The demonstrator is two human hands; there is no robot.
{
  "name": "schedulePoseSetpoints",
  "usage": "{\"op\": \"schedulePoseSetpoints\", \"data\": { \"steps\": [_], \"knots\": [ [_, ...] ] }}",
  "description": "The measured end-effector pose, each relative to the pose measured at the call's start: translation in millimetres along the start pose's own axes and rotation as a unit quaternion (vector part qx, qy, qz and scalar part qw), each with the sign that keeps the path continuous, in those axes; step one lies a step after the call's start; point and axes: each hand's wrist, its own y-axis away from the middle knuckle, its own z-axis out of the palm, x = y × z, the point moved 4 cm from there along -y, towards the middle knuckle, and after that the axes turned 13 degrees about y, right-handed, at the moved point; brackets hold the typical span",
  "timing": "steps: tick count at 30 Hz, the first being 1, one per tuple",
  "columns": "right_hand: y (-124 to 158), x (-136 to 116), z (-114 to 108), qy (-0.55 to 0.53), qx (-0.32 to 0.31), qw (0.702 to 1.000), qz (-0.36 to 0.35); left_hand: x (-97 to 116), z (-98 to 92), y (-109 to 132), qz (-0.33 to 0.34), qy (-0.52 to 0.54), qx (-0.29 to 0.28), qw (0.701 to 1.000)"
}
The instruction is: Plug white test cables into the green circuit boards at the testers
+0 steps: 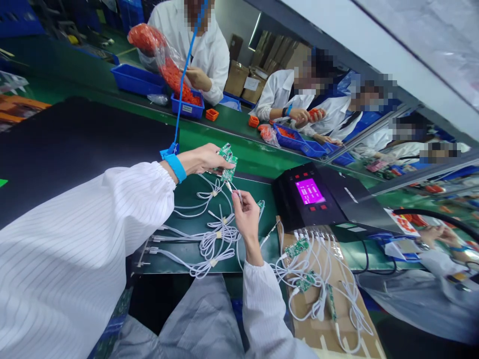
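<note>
My left hand is closed on green circuit boards, which stick out past its fingertips over the bench. Just below, my right hand pinches a white cable, whose plug meets the lower edge of the boards; whether it is fully seated I cannot tell. Under and beside both hands, several bundled white cables lie on the green bench top. A blue strap with a coiled cord circles my left wrist.
To the right stands a black tester with a lit magenta screen. White cables and circuit boards lie on cardboard in front of it. Across the bench, co-workers handle orange parts near blue bins. A black panel is at left.
</note>
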Motion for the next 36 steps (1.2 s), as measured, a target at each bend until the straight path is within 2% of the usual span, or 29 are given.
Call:
{"op": "schedulePoseSetpoints", "data": {
  "steps": [9, 20, 36],
  "knots": [
    [0.9, 7.4, -2.3, 0.014, 0.062, 0.998, 0.009, 8.3, 2.2, 6.7, 0.014, 0.041, 0.030, 0.999],
    [-2.0, 0.6, 4.0, 0.004, 0.072, 0.997, -0.004, 6.1, 3.9, 5.6, 0.012, 0.051, 0.016, 0.999],
    [-2.4, 2.2, 3.9, -0.007, 0.091, 0.995, 0.034, 6.5, 8.9, 9.1, 0.005, 0.087, -0.001, 0.996]
  ]
}}
